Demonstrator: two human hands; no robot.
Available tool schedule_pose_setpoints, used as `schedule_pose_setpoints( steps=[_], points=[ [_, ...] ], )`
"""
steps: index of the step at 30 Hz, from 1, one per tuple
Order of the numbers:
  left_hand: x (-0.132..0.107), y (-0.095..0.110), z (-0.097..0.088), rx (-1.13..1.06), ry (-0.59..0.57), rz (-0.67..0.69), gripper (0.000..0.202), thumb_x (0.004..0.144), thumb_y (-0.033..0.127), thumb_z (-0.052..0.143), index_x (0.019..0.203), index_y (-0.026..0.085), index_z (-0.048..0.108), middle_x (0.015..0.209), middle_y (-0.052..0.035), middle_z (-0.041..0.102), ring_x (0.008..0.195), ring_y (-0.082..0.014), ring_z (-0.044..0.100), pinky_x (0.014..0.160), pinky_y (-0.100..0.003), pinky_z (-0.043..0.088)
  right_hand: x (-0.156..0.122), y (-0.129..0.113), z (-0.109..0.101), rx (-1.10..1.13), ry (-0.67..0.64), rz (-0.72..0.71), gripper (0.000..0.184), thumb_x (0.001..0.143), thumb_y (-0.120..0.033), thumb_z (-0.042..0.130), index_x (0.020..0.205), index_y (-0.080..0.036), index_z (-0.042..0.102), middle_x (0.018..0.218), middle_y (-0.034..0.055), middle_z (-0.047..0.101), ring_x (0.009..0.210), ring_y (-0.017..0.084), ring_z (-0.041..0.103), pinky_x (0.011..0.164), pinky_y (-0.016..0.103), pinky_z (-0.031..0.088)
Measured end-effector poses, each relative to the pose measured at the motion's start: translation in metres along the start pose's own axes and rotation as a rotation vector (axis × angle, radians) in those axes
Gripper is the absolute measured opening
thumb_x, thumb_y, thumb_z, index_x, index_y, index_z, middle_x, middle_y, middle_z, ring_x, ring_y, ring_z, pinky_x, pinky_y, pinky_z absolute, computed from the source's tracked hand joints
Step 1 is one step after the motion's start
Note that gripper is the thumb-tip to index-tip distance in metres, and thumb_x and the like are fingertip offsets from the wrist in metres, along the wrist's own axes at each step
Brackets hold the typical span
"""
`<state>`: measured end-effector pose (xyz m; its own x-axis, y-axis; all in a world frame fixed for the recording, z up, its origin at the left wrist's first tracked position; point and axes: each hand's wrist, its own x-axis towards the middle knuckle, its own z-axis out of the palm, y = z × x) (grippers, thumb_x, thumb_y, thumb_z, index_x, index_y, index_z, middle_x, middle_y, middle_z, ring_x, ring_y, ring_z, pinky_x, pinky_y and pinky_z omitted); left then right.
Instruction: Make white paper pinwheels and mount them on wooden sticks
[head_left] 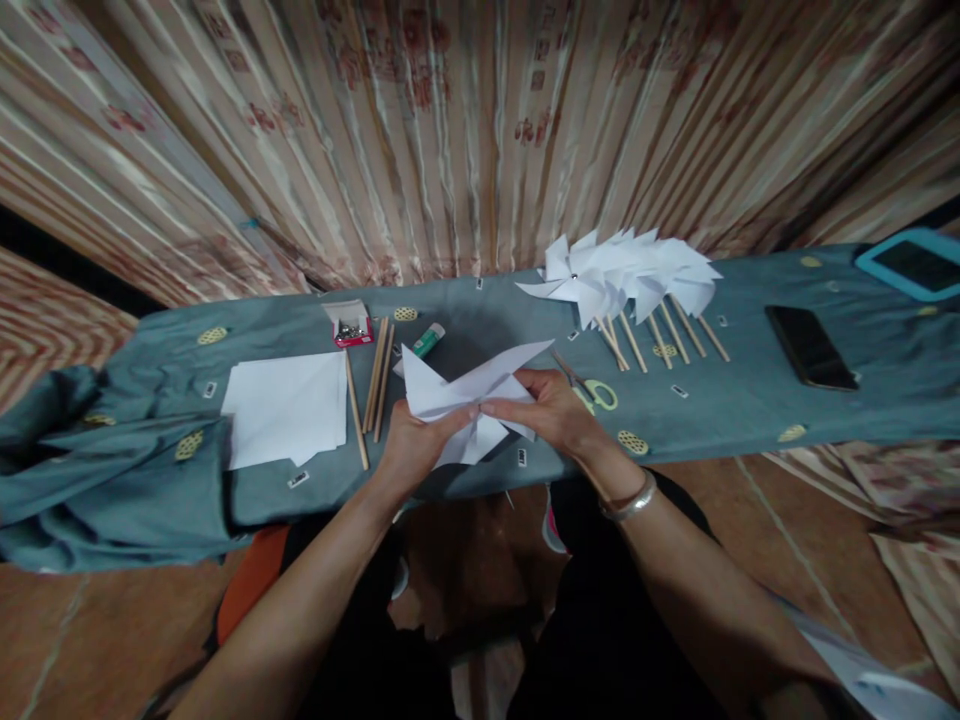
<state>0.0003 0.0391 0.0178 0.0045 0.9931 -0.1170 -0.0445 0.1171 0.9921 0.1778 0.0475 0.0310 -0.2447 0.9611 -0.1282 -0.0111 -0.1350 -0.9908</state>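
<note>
A white paper pinwheel [487, 380] is held above the near edge of the table, its pointed blades spread out. My left hand [416, 435] grips it from the left, and my right hand [551, 405] grips it from the right. Both thumbs press together at its centre, hiding what lies under them. To the left are several wooden sticks [377, 385] and a stack of white paper sheets [289, 405]. Behind the sticks stands an open red box of small metal pins [352, 328]. Scissors with pale green handles [598, 396] lie just beyond my right hand.
Several finished pinwheels on sticks [637, 275] overlap at the back right. A green glue stick [427, 342] lies behind the held paper. Farther right are a dark phone [810, 347] and a blue-framed tablet [915, 263]. A grey-green cloth [712, 410] covers the table, bunched at left.
</note>
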Motion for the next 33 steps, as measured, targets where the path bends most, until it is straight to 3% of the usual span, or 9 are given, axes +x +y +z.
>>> schedule_pose_setpoints(
  steps=[14,33],
  points=[
    [0.008,-0.010,-0.002,0.007,0.034,-0.017,0.039,0.055,0.034,0.086,0.084,0.011,0.073,0.083,-0.0081,0.076,0.080,-0.0251,0.072,0.078,-0.036,0.058,0.005,0.006,0.001,-0.067,0.038,-0.040,0.036,0.064,-0.047,0.079,0.079,-0.015,0.074,0.072,0.0022,0.073,0.064,0.016,0.064,0.061,0.028,0.053],
    [0.005,-0.005,-0.003,0.021,0.002,-0.070,0.039,0.054,0.034,0.084,0.084,0.011,0.076,0.086,-0.0095,0.077,0.086,-0.0299,0.072,0.075,-0.037,0.059,0.006,0.014,0.003,-0.055,0.017,0.013,0.036,0.064,-0.045,0.080,0.086,-0.017,0.076,0.081,0.0044,0.076,0.072,0.020,0.069,0.066,0.031,0.054]
  ],
)
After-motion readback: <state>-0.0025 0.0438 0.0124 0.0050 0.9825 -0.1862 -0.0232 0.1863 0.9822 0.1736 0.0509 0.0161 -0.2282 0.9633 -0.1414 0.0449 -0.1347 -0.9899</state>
